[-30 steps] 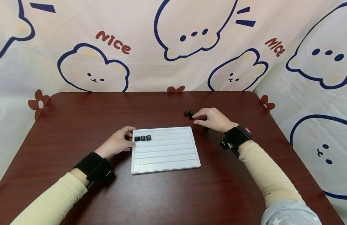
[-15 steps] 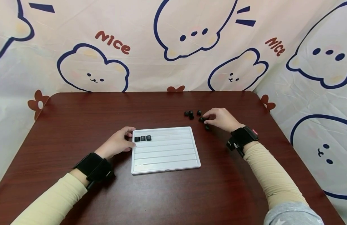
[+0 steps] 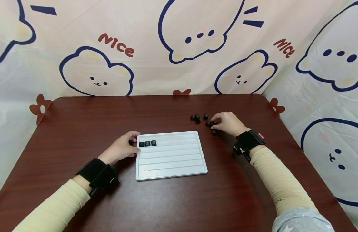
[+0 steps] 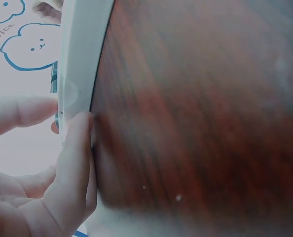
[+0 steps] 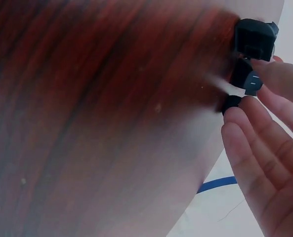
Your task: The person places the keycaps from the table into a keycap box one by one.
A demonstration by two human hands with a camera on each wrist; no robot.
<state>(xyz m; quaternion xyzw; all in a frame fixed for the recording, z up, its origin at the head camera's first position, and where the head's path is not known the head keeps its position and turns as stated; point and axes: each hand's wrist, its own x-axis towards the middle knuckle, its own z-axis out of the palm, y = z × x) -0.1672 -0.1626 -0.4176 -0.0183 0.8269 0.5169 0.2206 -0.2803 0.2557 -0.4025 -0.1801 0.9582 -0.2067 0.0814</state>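
In the head view, a white ridged tray [image 3: 171, 158] lies on the table with three black keycaps [image 3: 147, 143] in a row at its upper left. My left hand [image 3: 119, 149] grips the tray's left edge between thumb and fingers; the left wrist view shows the thumb [image 4: 74, 143] against its side. Further right, my right hand [image 3: 229, 124] is among loose black keycaps. Seen from the right wrist, thumb and fingers pinch a keycap [image 5: 244, 77] with pale marks. A larger-looking keycap [image 5: 255, 38] sits beside it, and fingertips partly cover another dark one [image 5: 230, 103].
Several loose keycaps [image 3: 197, 117] lie behind the tray's right corner, with one [image 3: 214, 132] nearer the tray. The dark wooden table [image 3: 167, 206] ends at a cartoon-printed cloth [image 3: 153, 74] behind. Black straps circle both wrists.
My right hand has shifted right across the loose keycaps, uncovering some, then stayed nearly in place over the last half second. The left hand and tray keep their position.
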